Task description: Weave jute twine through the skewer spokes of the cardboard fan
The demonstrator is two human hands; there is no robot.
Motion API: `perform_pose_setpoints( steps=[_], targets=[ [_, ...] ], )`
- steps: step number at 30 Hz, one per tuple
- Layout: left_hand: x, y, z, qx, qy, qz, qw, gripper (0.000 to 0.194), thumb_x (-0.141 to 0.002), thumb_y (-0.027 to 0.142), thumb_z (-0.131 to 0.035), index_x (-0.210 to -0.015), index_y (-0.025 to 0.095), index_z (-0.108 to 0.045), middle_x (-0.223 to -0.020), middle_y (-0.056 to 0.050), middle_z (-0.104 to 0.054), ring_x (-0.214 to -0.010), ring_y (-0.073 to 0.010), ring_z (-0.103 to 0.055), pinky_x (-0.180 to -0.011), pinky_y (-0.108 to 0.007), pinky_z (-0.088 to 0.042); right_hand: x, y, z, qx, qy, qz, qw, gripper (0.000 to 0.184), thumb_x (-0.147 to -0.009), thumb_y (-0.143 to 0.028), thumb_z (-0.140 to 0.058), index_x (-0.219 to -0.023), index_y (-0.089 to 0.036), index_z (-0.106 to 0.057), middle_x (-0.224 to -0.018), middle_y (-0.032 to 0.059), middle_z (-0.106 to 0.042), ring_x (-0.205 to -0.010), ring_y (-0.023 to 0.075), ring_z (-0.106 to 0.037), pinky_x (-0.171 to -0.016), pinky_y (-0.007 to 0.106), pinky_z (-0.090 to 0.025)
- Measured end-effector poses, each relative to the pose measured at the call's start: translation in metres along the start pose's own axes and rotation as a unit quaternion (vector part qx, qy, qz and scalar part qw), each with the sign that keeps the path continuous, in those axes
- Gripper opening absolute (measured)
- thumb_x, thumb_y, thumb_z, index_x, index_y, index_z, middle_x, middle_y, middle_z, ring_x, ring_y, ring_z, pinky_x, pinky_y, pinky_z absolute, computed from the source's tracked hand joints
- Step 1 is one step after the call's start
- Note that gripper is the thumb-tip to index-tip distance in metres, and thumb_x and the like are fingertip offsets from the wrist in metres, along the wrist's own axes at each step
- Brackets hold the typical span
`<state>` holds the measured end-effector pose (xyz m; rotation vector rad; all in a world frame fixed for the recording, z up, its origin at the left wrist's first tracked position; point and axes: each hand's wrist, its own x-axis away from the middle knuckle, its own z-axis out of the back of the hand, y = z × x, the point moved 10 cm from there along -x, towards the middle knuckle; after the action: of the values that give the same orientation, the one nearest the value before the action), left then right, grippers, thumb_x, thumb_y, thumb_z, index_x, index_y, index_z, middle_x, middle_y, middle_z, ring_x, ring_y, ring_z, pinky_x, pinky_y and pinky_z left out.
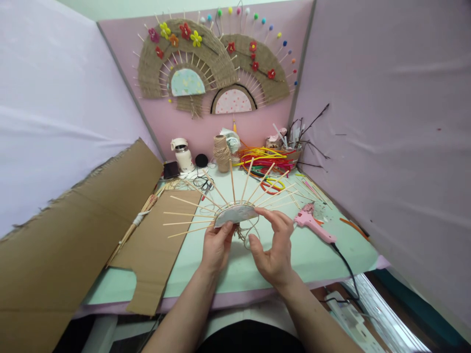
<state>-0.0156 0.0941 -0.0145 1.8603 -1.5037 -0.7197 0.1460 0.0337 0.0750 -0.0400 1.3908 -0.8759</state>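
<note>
My left hand (217, 245) pinches the lower left edge of a half-round cardboard piece (235, 214) with several thin wooden sticks (191, 214) fanning out from its curved rim. My right hand (274, 245) holds the piece's right end between fingertips and thumb. A loop of thin jute twine (247, 233) hangs just under the piece, between my two hands. The piece is held a little above the pale green table (320, 255).
A pink glue gun (312, 223) with a black cord lies right of my hands. Cardboard sheets (154, 245) cover the left. At the back stand a twine spool (222, 153), a small jar (182, 155), coloured strips (267, 164) and twigs. Two finished woven fans (187, 63) hang on the pink wall.
</note>
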Motion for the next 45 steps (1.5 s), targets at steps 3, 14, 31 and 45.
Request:
perform_pose_setpoints(
  steps=[3, 14, 31, 45],
  targets=[
    [0.000, 0.001, 0.000, -0.003, -0.002, -0.003, 1.000, 0.025, -0.063, 0.025, -0.086, -0.083, 0.016, -0.074, -0.086, -0.006, -0.076, -0.083, -0.0175, -0.069, -0.082, -0.031, -0.052, 0.001, 0.003, 0.000, -0.008, -0.001, -0.009, 1.000, 0.053, -0.086, -0.025, -0.058, -0.136, -0.022, -0.041, -0.122, 0.0116, -0.057, -0.115, 0.0301, -0.047, -0.097, 0.056, -0.042],
    [0.001, -0.001, -0.002, -0.014, -0.001, -0.001, 1.000, 0.030, -0.059, 0.025, -0.088, -0.085, 0.016, -0.074, -0.085, -0.006, -0.076, -0.081, -0.0181, -0.069, -0.080, -0.031, -0.053, 0.001, -0.006, -0.003, -0.022, -0.010, 0.028, 0.999, 0.066, -0.085, -0.022, -0.057, -0.146, -0.024, -0.031, -0.128, 0.0111, -0.058, -0.121, 0.0304, -0.044, -0.100, 0.057, -0.042],
    [0.002, -0.001, -0.003, -0.027, -0.001, 0.000, 1.000, 0.028, -0.060, 0.025, -0.087, -0.083, 0.015, -0.074, -0.083, -0.006, -0.075, -0.079, -0.0177, -0.069, -0.077, -0.029, -0.053, 0.000, -0.008, 0.001, -0.021, 0.001, 0.022, 1.000, 0.054, -0.085, -0.020, -0.056, -0.138, -0.023, -0.043, -0.124, 0.0111, -0.058, -0.118, 0.0295, -0.045, -0.097, 0.055, -0.046],
    [-0.009, -0.006, 0.007, 0.079, 0.022, 0.041, 0.996, 0.024, -0.065, 0.028, -0.085, -0.080, 0.016, -0.071, -0.083, -0.004, -0.076, -0.075, -0.0140, -0.071, -0.077, -0.026, -0.055, 0.016, 0.057, -0.002, -0.104, 0.052, -0.174, 0.978, 0.011, -0.090, -0.027, -0.057, -0.098, -0.021, -0.062, -0.094, 0.0059, -0.064, -0.093, 0.0216, -0.061, -0.086, 0.042, -0.049]
  ],
)
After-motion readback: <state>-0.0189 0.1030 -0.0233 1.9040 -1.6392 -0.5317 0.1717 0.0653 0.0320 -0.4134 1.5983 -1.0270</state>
